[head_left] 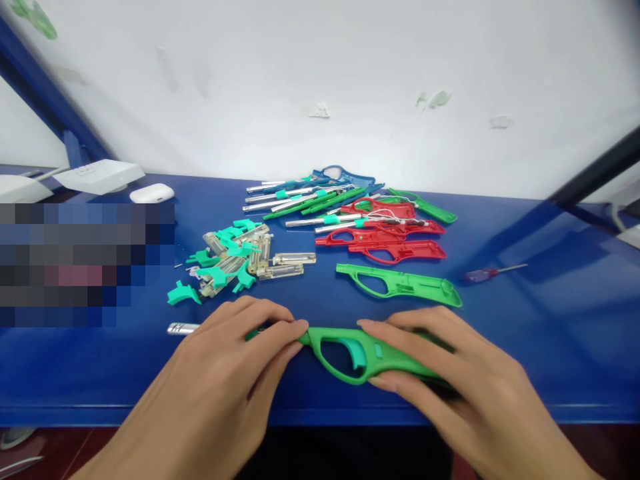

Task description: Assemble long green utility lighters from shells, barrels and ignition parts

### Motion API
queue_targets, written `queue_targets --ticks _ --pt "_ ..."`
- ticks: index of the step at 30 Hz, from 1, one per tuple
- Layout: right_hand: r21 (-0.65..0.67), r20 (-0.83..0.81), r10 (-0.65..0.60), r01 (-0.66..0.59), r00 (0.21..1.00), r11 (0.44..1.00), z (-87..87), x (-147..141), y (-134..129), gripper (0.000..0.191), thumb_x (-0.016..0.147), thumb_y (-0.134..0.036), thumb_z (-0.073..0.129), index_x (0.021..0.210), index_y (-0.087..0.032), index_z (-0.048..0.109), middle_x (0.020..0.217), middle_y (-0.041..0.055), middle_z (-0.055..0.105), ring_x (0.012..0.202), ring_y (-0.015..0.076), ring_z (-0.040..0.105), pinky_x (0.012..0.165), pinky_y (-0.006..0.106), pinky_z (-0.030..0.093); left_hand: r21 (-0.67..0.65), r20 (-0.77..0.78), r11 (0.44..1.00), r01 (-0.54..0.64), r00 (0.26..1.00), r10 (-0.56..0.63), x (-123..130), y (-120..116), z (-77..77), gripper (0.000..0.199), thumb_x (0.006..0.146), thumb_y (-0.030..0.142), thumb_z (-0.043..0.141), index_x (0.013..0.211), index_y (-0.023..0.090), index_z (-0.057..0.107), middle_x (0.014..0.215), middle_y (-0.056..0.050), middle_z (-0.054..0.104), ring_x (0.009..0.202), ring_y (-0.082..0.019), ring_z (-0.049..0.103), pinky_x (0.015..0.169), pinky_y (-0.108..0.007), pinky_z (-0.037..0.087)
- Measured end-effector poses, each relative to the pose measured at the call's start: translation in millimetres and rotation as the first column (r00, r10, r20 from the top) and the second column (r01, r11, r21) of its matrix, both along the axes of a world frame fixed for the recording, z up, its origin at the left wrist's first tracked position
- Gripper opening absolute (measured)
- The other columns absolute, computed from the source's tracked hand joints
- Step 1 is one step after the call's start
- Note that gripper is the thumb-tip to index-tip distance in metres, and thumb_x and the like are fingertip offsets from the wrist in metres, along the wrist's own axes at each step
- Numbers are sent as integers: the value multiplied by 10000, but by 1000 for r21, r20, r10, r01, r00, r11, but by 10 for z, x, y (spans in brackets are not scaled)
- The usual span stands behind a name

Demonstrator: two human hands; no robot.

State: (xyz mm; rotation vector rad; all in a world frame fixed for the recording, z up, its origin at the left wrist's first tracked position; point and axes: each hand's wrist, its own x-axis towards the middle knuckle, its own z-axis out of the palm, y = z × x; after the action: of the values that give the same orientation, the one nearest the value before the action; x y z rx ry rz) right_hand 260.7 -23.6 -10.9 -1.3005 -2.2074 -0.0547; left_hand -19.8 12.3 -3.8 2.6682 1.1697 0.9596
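Note:
Between my two hands lies a green utility lighter (345,363), with a teal trigger (356,352) inside its finger loop and a metal tube (183,329) sticking out on the left. My left hand (235,360) is closed on its neck, where the tube meets the handle. The fingers and thumb of my right hand (440,367) grip the handle from above and below, hiding its rear end. Just behind it, a separate green lighter half-shell (400,285) rests on the table with its hollow side up.
Beyond are red half-shells (400,251), metal tubes (305,222) with wires, and blue shells (350,179). Clear fuel tanks (281,271) and teal triggers (214,276) form a pile on the left. A screwdriver (493,272) lies right; an earbud case (151,193) sits back left on the blue table (550,320).

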Motion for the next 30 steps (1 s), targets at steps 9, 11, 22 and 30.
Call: queue_targets --ticks 9,11,22,30 --pt "-10 25 25 -25 999 1000 -10 9 -18 316 1110 -477 619 1390 -361 708 1136 -1 800 982 203 788 816 352 660 0 20 1000 -25 999 25 5 -17 15 224 1079 155 594 1153 305 744 1136 54 785 972 -147 756 876 -263 597" --pt "-15 29 26 -26 999 1000 -11 8 -12 321 1115 -481 608 1394 -359 707 1142 6 798 988 208 786 820 358 660 9 25 1000 -29 999 29 10 -10 17 221 1075 155 600 1144 309 743 1131 60 785 962 -142 757 870 -261 595" --pt "-60 -69 -20 16 997 998 -1 0 -19 282 1081 -495 664 1335 -409 752 1163 5 790 1002 192 808 844 303 684 20 -43 1000 11 999 -10 14 -22 -16 246 1093 99 537 1170 266 701 1154 -21 764 995 -204 740 807 -319 586" --pt "-173 -76 -27 13 997 985 8 52 -20 286 1088 -471 647 1365 -433 708 1287 -1 763 1155 185 792 942 309 690 32 -73 999 32 997 -29 39 -12 -49 349 1023 -15 499 1202 217 689 1139 -56 744 991 -214 722 813 -327 584"
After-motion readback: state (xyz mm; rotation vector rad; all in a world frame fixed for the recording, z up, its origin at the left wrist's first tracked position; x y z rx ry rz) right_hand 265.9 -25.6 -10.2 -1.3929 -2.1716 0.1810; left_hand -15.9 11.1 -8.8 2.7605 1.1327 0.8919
